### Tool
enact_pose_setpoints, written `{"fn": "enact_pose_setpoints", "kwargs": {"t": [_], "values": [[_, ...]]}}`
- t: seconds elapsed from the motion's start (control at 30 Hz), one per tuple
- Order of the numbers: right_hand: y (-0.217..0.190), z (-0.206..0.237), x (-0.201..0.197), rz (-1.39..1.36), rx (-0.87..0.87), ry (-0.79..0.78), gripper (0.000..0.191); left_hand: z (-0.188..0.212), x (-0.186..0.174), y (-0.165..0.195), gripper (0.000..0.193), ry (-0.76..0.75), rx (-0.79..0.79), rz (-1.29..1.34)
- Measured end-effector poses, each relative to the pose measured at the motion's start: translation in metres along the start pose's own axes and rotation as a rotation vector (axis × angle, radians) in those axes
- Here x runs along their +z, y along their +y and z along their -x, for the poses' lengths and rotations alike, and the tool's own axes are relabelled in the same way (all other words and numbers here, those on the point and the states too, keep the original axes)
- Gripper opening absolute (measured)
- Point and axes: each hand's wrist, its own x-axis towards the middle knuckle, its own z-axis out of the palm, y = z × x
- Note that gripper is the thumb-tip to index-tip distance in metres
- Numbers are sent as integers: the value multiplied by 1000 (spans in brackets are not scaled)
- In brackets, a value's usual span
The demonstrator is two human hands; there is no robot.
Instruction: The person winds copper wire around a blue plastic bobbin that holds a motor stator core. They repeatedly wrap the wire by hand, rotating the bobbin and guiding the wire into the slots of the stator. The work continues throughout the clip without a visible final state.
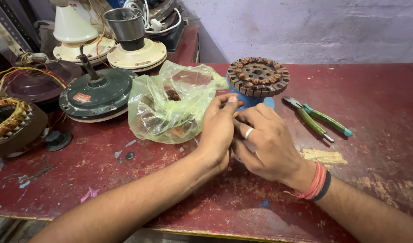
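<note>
Left hand (217, 128) and right hand (265, 144) meet over worn red bench (377, 108), fingers curled together; whether anything is pinched between them, cannot tell. Yellow-green plastic bag (163, 110) just left. Beyond: wound fan stator (258, 76) on blue stand, green-handled pliers (316, 118) right.

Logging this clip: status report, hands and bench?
Left hand and right hand pressed together, contents hidden. Wound fan core on blue stand just behind. Plastic bag left, pliers right.
</note>
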Motion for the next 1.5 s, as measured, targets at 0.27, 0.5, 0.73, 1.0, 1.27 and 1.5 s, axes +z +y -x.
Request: {"fn": "enact_pose_setpoints", "kwargs": {"t": [0.27,0.5,0.73,1.0,1.27,1.5], "values": [[-4,2,0,-146,8,118,20,2,-5,12,63,-106,-218,-34],[-1,5,7,-20,-18,212,19,4,-5,2,40,-103,-218,7],[-1,4,2,-38,39,148,21,-6,-11,-11,39,-178,-114,136],[1,7,-5,-125,32,293,17,-14,-17,9,61,-158,-280,-40],[4,9,-1,-137,83,214,23,-12,-16,19,42,-203,-250,108],[6,5,4,-139,7,126,27,-21,-19,11,22,-71,-227,230]]}}
